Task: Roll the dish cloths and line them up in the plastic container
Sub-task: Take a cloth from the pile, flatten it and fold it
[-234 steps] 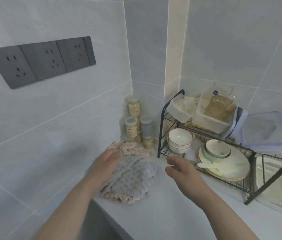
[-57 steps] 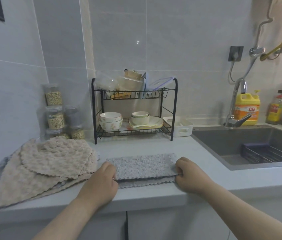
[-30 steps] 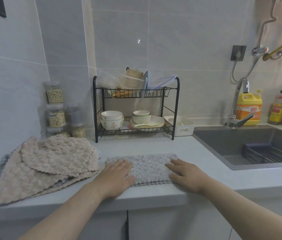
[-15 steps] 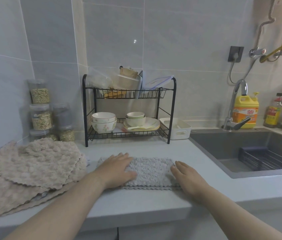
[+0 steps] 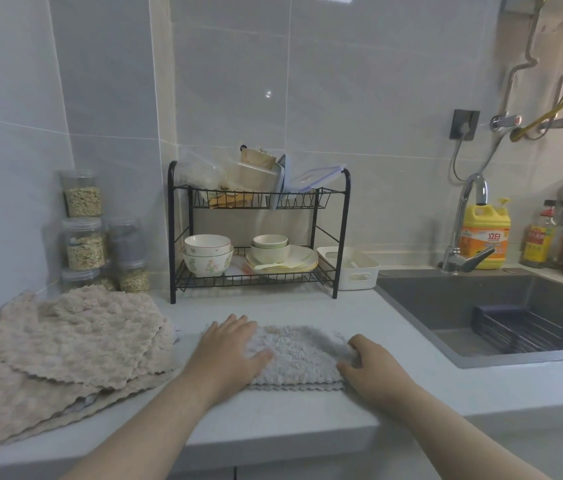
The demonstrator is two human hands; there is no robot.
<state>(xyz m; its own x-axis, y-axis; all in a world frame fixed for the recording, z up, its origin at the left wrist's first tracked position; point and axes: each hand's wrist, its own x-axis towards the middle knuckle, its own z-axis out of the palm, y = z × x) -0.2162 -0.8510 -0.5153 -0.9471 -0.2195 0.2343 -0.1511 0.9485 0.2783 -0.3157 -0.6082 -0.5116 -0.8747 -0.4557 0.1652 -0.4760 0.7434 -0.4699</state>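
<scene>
Left hand (image 5: 230, 351) flat on grey dish cloth (image 5: 294, 355); right hand (image 5: 372, 370) pinches its end. Risk: layers slip, roll skews.

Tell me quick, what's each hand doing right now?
Left hand: open, pressing flat on the grey dish cloth.
Right hand: fingers curled on that cloth's right end, gripping it.

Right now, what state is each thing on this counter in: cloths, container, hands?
grey dish cloth: folded flat, not yet rolled.
beige cloths: unrolled, heaped at left.
plastic container: beside the rack, no cloth showing inside.
left hand: flat, pressing the grey dish cloth.
right hand: gripping its right end.
tap: no water seen.
</scene>
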